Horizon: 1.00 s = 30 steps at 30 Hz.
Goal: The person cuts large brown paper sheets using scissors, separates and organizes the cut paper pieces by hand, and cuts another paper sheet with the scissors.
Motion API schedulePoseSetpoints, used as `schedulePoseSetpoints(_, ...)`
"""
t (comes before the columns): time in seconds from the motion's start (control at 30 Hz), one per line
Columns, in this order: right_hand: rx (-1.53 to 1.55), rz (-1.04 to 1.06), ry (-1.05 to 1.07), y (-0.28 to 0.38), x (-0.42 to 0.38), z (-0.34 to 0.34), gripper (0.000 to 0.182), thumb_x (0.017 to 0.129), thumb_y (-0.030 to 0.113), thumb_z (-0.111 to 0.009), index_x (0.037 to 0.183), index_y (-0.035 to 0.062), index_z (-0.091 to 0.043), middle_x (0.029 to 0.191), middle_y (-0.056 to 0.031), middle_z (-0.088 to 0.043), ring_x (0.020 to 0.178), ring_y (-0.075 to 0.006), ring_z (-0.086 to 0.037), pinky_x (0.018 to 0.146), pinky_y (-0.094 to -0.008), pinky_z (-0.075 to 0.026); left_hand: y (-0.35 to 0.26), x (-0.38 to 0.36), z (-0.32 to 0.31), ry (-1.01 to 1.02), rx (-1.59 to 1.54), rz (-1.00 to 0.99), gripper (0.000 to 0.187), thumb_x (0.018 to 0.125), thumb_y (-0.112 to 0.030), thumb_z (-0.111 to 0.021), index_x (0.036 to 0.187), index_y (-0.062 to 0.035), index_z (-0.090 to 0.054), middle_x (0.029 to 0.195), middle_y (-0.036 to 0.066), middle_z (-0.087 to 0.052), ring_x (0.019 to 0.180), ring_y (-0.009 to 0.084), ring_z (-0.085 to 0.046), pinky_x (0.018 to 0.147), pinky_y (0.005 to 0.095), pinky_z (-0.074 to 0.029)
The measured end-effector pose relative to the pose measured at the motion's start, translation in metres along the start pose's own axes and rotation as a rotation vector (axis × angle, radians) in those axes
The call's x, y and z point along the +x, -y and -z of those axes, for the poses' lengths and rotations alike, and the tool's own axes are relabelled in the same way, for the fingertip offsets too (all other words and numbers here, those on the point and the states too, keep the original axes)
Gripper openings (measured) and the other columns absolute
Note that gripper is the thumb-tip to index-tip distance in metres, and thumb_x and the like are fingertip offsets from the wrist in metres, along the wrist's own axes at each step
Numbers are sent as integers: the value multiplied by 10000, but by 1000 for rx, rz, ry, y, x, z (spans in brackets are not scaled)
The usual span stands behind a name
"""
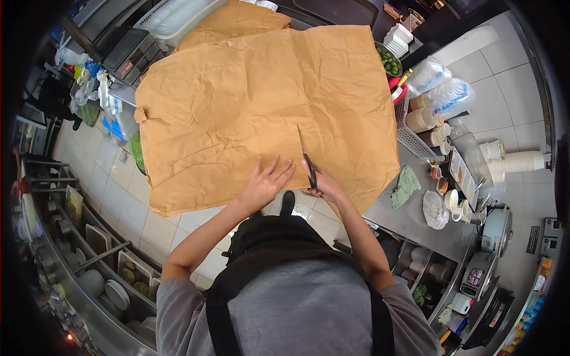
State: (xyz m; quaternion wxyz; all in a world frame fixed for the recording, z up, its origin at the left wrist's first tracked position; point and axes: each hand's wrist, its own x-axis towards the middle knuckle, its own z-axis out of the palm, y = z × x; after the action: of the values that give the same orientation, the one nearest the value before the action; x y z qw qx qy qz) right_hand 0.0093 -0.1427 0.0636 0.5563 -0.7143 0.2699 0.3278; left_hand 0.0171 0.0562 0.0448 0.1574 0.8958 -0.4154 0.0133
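A large creased sheet of brown paper [237, 113] spreads over the counter and hangs past its near edge. My left hand [267, 185] lies flat on the paper near that edge, fingers spread, holding nothing. Just to its right, my right hand [325, 184] is closed around the dark handles of a pair of scissors [310, 169]. The scissors point away from me, and a thin dark line, blade or slit, runs ahead of them into the sheet. How far the lower blade reaches is hidden by the paper.
More brown paper [237, 22] lies behind, beside a white basket [178, 24]. On the right, the metal counter [409, 216] holds a green cloth [406, 187], a plastic bag [436, 209], and tubs [419, 120]. Stacked plates [117, 293] stand on shelving at left.
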Motion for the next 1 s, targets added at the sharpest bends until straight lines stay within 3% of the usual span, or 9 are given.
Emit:
schedulePoseSetpoints(0.53, 31, 141, -55, -2, 2, -7, 580, 752, 637, -514, 559, 97, -425, 434, 21, -356, 347, -87, -357, 332, -240, -257, -2, -13, 6, -3, -38, -116, 489, 783, -116, -463, 1267, -71, -407, 1348, 46, -380, 1251, 248, -346, 983, 543, -253)
schedulePoseSetpoints(0.63, -16, 48, -78, 3, 7, -7, 576, 753, 634, -516, 562, 99, -423, 435, 28, -346, 347, -83, -348, 334, -241, -255, -5, -17, 5, 1, -85, -122, 487, 785, -114, -460, 1267, -72, -408, 1349, 45, -379, 1253, 237, -346, 985, 541, -251)
schedulePoseSetpoints(1.0, 44, 162, -71, 13, 9, -8, 578, 755, 638, -511, 575, 93, -441, 442, 20, -372, 358, -83, -366, 353, -242, -269, -6, -18, 16, -45, -174, -143, 513, 747, -54, -476, 1257, -73, -419, 1334, 44, -401, 1247, 230, -359, 980, 516, -269)
